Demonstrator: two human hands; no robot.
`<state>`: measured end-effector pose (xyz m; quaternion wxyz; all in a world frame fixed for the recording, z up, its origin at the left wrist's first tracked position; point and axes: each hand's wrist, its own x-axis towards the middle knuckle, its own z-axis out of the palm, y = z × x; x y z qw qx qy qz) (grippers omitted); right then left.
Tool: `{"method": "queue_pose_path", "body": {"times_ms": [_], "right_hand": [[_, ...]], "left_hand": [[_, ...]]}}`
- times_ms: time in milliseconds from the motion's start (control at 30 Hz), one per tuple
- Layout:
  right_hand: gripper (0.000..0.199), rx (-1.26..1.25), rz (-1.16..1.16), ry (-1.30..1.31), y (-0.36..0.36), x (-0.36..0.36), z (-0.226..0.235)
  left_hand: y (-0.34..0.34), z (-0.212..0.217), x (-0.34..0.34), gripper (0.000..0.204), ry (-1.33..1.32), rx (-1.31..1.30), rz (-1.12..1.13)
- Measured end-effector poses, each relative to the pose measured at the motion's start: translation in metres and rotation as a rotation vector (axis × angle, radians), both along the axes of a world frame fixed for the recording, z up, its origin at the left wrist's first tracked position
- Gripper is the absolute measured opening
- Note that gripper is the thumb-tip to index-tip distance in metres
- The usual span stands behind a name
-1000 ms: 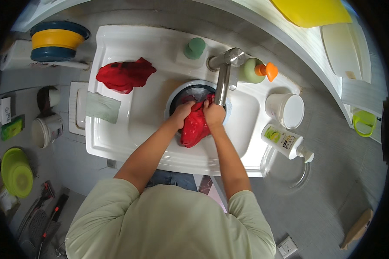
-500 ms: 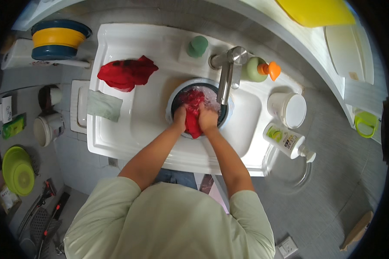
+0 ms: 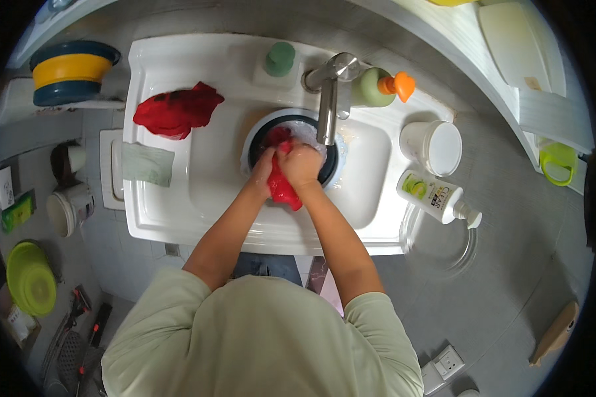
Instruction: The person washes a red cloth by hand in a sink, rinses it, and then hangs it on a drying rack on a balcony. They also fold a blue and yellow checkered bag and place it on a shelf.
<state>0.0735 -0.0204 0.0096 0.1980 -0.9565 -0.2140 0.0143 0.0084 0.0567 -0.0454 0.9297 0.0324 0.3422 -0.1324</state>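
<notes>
Over a round basin [image 3: 251, 135] in the white sink, both hands grip a wet red cloth [image 3: 284, 191]. My right hand [image 3: 300, 164] is closed in a fist round its upper part. Beside it, my left hand [image 3: 263, 173] is closed against the cloth's left side, with its fingertips partly hidden. A loose end of the cloth hangs toward me over the near rim. Foamy water shows in the basin, under the metal faucet [image 3: 327, 112]. A second red cloth [image 3: 179, 111] lies crumpled on the sink's left ledge.
A green pump bottle [image 3: 372, 88] with an orange top stands right of the faucet. A white tub [image 3: 440, 147] and a white pump bottle [image 3: 432, 196] sit at the sink's right edge. A pale green cloth [image 3: 148, 164] drapes over the left edge.
My hands have lifted the red cloth a little out of the water and drawn closer together, with the right now bunched in a fist round it. The whole view has shifted slightly.
</notes>
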Motion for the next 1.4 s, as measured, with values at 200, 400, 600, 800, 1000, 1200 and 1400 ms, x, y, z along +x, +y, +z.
{"method": "queue_pose_path", "body": {"times_ms": [200,400,600,800,1000,1200,1400], "right_hand": [[0.044,-0.119,-0.142,0.605,-0.06,0.013,0.034],[0.081,0.126,0.577,0.259,-0.036,-0.005,0.135],[0.052,0.59,-0.02,0.952,-0.069,-0.019,0.107],[0.044,0.829,-0.126,1.135,-0.069,-0.013,0.104],[0.041,0.503,-0.368,0.521,-0.054,-0.002,-0.018],[0.03,-0.139,-0.092,0.306,-0.036,0.008,-0.072],[0.037,-0.371,0.067,0.165,-0.045,0.0,-0.083]], "left_hand": [[0.047,0.093,0.028,0.054,-0.151,0.658,-0.935],[0.057,0.141,0.034,0.054,-0.608,0.829,-1.073],[0.097,0.116,0.016,0.066,-0.539,0.319,-0.705],[0.072,0.135,-0.015,0.066,-0.448,0.58,-0.653],[0.013,0.015,0.009,0.048,0.069,0.354,-0.37],[-0.006,-0.085,0.017,0.044,0.274,0.373,-0.271],[-0.017,-0.104,0.001,0.037,0.131,0.498,-0.001]]}}
